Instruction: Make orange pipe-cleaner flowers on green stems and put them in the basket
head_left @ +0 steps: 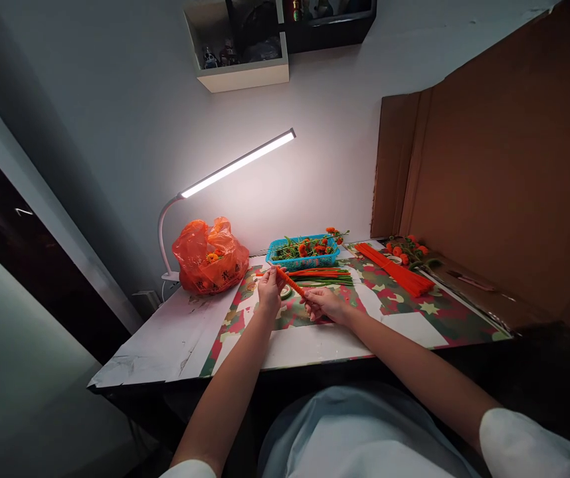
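Note:
Between my two hands stretches a slanting orange fuzzy length, which looks like a coiled pipe cleaner (291, 284). My left hand (269, 292) pinches its upper end, and my right hand (327, 304) has its fingers closed on the lower end. Just behind it, loose orange and green pipe cleaners (332, 276) lie across the mat. A roll of green tape (285, 292) shows partly behind the held piece. Farther back, a blue basket (305, 261) contains orange flowers and green stems.
An orange plastic bag (210, 265) stands left, beside a lit clamp lamp (238, 162). On the right lie a bundle of orange pipe cleaners (397, 271) and more orange flowers (404, 251), near a cardboard panel (494, 172). Wall shelves (245, 78) hang above.

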`<action>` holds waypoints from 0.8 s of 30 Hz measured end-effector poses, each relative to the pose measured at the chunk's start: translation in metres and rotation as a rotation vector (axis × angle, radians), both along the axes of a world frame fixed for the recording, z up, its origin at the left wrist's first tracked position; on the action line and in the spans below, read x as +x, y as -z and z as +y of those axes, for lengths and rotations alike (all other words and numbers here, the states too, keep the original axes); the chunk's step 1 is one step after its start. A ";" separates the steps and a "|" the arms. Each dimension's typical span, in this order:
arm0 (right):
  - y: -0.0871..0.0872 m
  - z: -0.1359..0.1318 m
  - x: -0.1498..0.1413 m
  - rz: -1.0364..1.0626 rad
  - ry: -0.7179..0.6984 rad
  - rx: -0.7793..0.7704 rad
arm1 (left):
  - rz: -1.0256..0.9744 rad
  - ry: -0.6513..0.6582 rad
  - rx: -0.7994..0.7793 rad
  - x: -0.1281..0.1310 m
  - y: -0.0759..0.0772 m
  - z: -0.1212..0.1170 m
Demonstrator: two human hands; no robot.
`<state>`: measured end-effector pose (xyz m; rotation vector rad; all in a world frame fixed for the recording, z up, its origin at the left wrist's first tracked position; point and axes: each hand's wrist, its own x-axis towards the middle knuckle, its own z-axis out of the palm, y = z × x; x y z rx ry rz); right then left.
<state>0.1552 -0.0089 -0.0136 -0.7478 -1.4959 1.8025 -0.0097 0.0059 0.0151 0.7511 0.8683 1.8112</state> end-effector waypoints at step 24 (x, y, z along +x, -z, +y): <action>-0.012 0.012 0.012 -0.018 0.349 0.207 | 0.198 0.189 -0.077 -0.012 -0.013 -0.007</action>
